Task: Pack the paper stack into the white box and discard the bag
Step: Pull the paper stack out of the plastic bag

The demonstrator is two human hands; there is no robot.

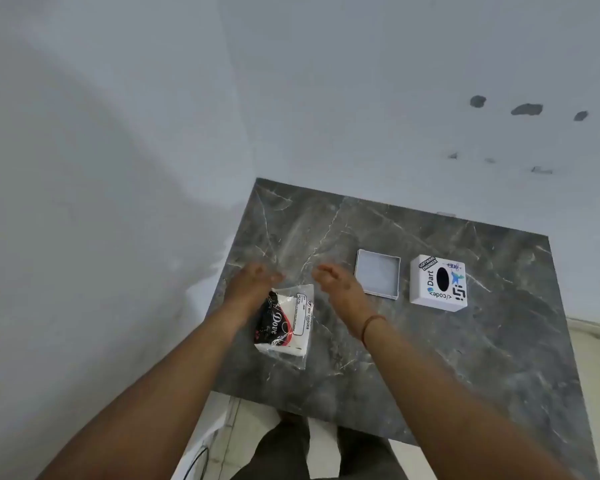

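A clear plastic bag (pixel 286 323) with a black, red and white "Dove" label lies on the dark marble table (pixel 430 358), and a white paper stack shows inside it. My left hand (pixel 248 287) hovers over the bag's far left corner with fingers spread, blurred. My right hand (pixel 342 289) is just right of the bag, open, holding nothing. The white box's shallow tray (pixel 377 278) lies open to the right of my right hand. Beside it stands the white box part with stickers and a black oval hole (pixel 438 284).
Pale walls meet in a corner behind the table's far left. The table's left edge runs close to the bag. Light floor tiles and my legs show below the front edge. A dark cable lies on the floor at lower left.
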